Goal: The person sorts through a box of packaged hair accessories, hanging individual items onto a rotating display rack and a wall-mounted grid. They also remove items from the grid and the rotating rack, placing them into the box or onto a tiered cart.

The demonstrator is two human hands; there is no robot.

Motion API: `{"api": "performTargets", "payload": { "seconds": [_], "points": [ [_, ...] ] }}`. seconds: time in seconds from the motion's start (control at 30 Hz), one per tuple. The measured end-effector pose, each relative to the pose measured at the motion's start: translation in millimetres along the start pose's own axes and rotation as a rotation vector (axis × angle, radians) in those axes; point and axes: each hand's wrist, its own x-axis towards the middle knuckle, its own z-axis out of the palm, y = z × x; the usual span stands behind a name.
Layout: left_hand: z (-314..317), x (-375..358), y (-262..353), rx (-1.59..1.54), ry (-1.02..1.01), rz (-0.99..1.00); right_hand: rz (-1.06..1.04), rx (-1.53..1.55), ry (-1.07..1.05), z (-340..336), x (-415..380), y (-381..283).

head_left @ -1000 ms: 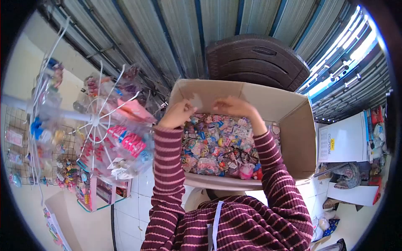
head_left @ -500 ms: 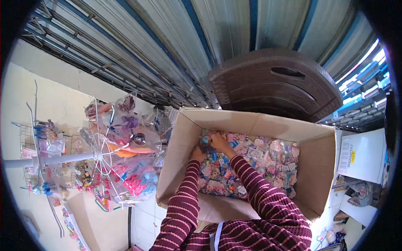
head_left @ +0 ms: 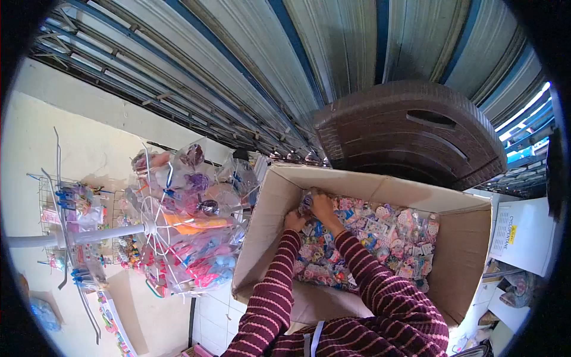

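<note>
While both striped sleeves [head_left: 357, 279] reach forward from the bottom of the view, the two hands meet deep in the far left corner of an open cardboard box [head_left: 458, 262]. Nearest the wearer is the box's front flap, and beyond it the box is filled with a heap of small packets [head_left: 380, 238] in clear wrap, showing pink, blue and yellow trinkets. The left hand [head_left: 293, 221] rests on the heap close to the left wall of the box, its fingers curled down into the packets; whether they have hold of one cannot be told at this size. The right hand [head_left: 323, 207] lies just beside it, slightly further in, fingers bent around a clear packet [head_left: 307, 202] at the top edge of the heap, near the box's back wall. The two hands are almost touching.

Left of the box stands a white wire display rack [head_left: 148, 229] hung with bagged toys and hair things, over a white tiled floor [head_left: 208, 312]. Behind the box sits a dark brown plastic chair [head_left: 410, 137], and beyond that a corrugated metal shutter [head_left: 267, 65]. At the far right a white sheet with print [head_left: 514, 229] lies near the box's side.
</note>
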Motion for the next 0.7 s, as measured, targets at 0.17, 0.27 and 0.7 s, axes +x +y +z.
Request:
{"api": "performTargets", "payload": {
  "seconds": [0.17,0.27,0.7],
  "points": [
    [-15,-3,20,-0.049,0.087,-0.023,-0.117,0.355,0.254,-37,-33,10],
    [-31,-1,39,0.134,0.083,0.096,-0.157,0.415,0.246,-79,-52,10],
    [-126,-132,103,-1.263,-0.21,0.289,-0.264,1.751,-0.078,-179,-130,-88]
  ]
}}
